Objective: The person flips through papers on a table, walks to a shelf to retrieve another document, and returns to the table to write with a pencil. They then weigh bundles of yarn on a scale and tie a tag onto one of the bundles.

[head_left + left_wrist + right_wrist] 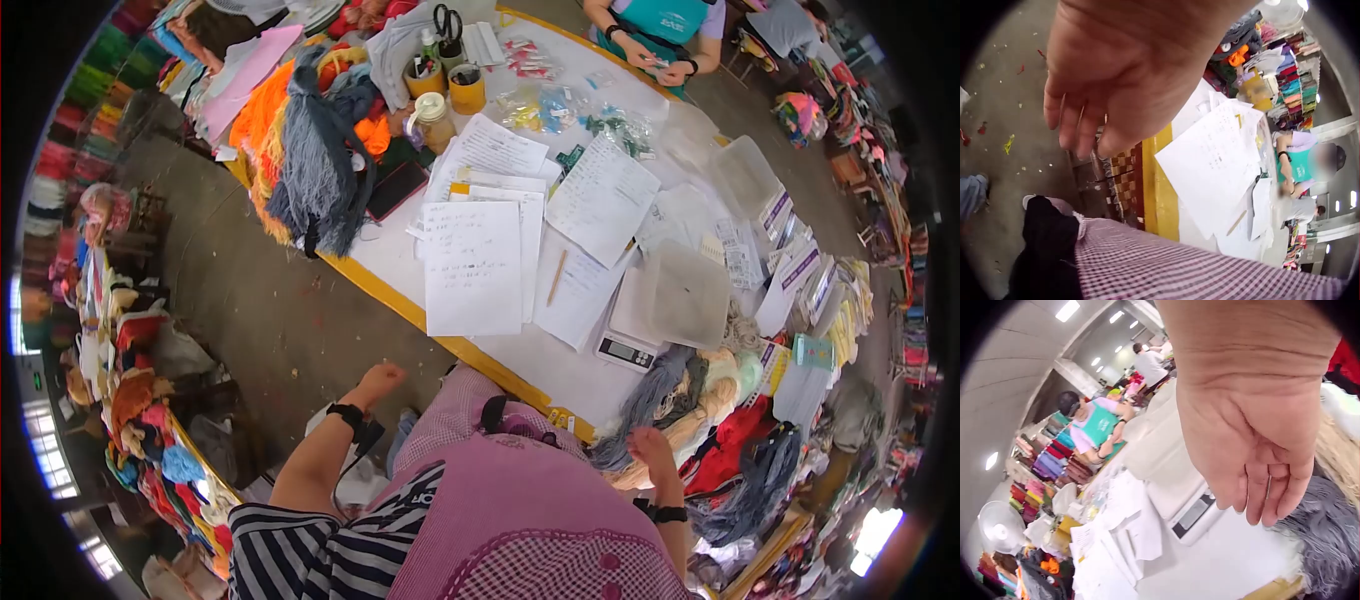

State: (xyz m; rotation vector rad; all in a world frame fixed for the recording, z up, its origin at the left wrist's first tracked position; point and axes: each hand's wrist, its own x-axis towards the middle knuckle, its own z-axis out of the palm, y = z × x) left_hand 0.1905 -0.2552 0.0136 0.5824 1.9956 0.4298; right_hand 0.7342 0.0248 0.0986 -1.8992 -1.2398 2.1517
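My left hand (383, 377) hangs over the concrete floor, just off the table's yellow edge (400, 300). In the left wrist view its fingers (1079, 140) are loosely curled and hold nothing. My right hand (646, 442) hovers at the near table edge beside a bundle of grey yarn (640, 405). Seen from the right wrist, this hand (1266, 515) hangs relaxed and empty above the grey yarn (1329, 544), close to a white digital scale (1194, 515). A pink checked apron (520, 510) covers my front.
Sheets of paper (472, 265), a pencil (556, 278), the scale (625, 350), plastic lids (685, 295), jars (466, 88) and yarn heaps (315, 160) cover the white table. Another person (660, 30) works at the far end. Yarn shelves (140, 420) line the left.
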